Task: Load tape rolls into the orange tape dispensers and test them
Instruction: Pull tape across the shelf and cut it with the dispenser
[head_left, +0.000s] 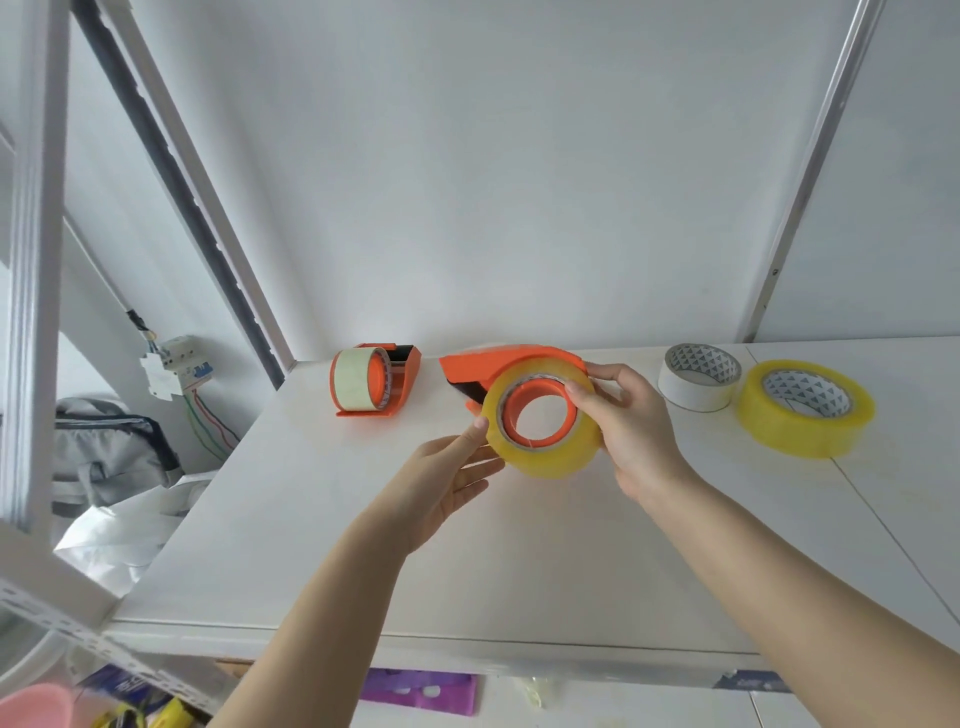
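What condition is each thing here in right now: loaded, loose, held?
Held dispenser: gripped by right hand.
Mounted yellow roll: seated on its orange hub.
Second dispenser: on table, loaded with pale roll.
White roll: loose, lying flat.
Spare yellow roll: loose, lying flat.
Left hand: open, thumb touching that roll.

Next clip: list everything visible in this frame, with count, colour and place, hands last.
held tape dispenser: one, orange, mid-table, in the right hand
loaded tape roll: one, translucent yellow, on the held dispenser's hub
second tape dispenser: one, orange, on the table further left, carrying a pale tape roll
white tape roll: one, white, flat on the table, right side
spare tape roll: one, yellow, flat on the table, far right
table: one, white, centre of view
circuit breaker: one, white, left wall, coloured wires below
bag: one, grey, beyond the table's left edge
left hand: one, thumb touching the loaded roll's left side, fingers straight
right hand: one, gripping the held dispenser
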